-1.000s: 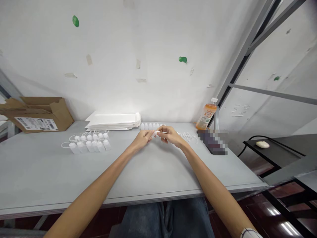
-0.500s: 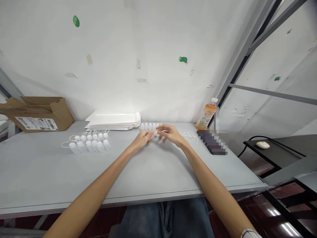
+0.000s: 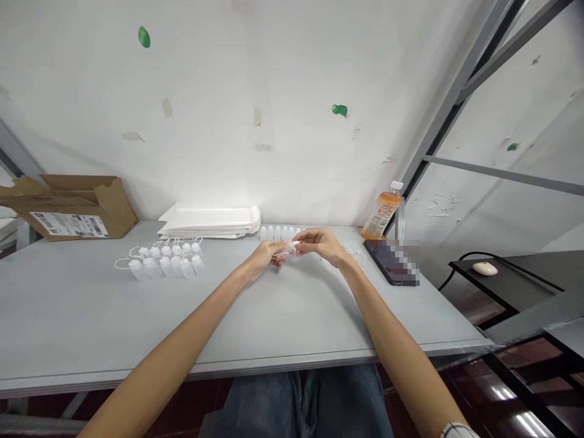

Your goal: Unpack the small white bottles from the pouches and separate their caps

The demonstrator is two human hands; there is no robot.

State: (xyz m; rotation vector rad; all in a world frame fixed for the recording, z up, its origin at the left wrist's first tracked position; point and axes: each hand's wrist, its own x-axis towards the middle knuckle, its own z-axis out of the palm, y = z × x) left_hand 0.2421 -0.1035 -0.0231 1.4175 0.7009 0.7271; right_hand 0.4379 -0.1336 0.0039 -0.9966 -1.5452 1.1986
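Above the middle of the table, my left hand [image 3: 261, 259] is closed around a small translucent white bottle [image 3: 286, 248], tilted on its side with its top toward the right. My right hand [image 3: 325, 244] pinches the white cap end of that bottle between thumb and fingers; a thin white loop shows there, partly hidden. Behind my hands stands a row of small white bottles [image 3: 277, 232] against the wall. To the right of my right hand lies a pile of thin white loop pieces [image 3: 354, 253], partly covered by the hand.
Several white bottles [image 3: 166, 266] with looped caps stand in two rows on the left. White flat envelopes [image 3: 210, 222] are stacked behind them, beside an open cardboard box [image 3: 114, 210]. An orange drink bottle [image 3: 381, 214] and a dark phone [image 3: 387, 261] are at the right.
My right hand's fingers, loosely spread before, have closed into a pinch at the bottle's top. The bottle now shows more plainly between my hands.
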